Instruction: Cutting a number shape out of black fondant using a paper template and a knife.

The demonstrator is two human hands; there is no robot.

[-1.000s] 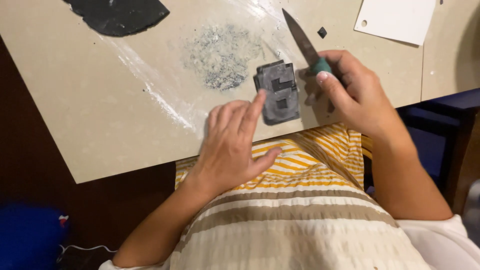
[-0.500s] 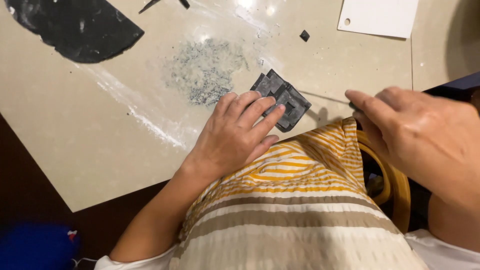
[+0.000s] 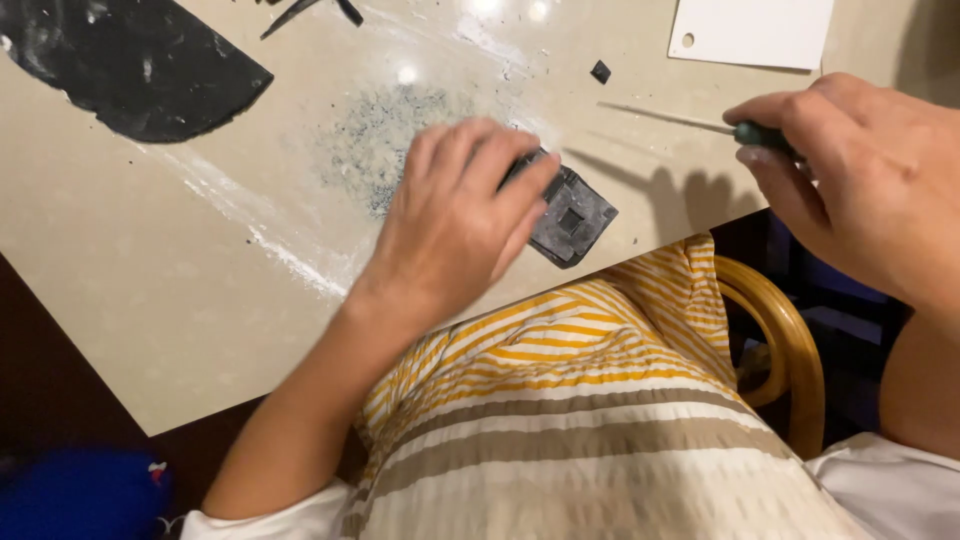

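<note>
My left hand (image 3: pixel 455 215) lies flat on a small dark grey square clay piece (image 3: pixel 572 218) near the front edge of the beige table (image 3: pixel 150 280), fingers pressing its left part. A square hollow shows in the piece's middle. My right hand (image 3: pixel 850 175) hovers to the right, beyond the table edge, closed around a thin knife (image 3: pixel 690 123) with a dark green handle. The blade points left over the table, apart from the clay piece.
A large flat black clay sheet (image 3: pixel 120 70) lies at the back left. Grey dust (image 3: pixel 385 140) smears the table behind my left hand. A white card (image 3: pixel 750 30) and a tiny black scrap (image 3: pixel 600 71) lie at the back right. A wooden chair arm (image 3: pixel 790 340) curves below.
My left hand slid up over the clay piece and now covers its left part. My right hand came back up from below the table edge, with the knife blade visible again.
</note>
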